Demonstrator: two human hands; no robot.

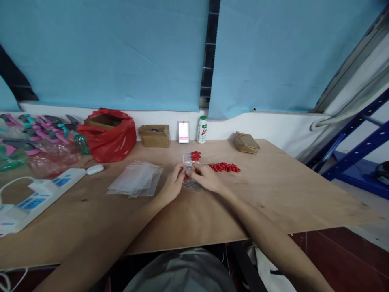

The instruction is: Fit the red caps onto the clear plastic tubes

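Note:
My left hand [174, 181] is closed, its fingertips pinching a small red bulb [186, 177]. Directly beside it, my right hand [208, 177] has its thumb and fingers pressed together; what lies between them is too small to make out. Thin clear tubes [193, 187] lie on the table beneath and in front of the hands. Just beyond the fingers are several clear tubes with red bulb ends [196, 155], the bulbs pointing right. A loose pile of red bulbs [226, 167] spreads to the right of my right hand.
Flat clear plastic bags [136, 179] lie left of my hands on the wooden table [194, 227]. Behind stand a cardboard box [154, 136], a phone [183, 132], a white bottle [202, 130] and a brown package [246, 142]. Left are a red bag [117, 142], spray bottles [51, 148] and a power strip [45, 198].

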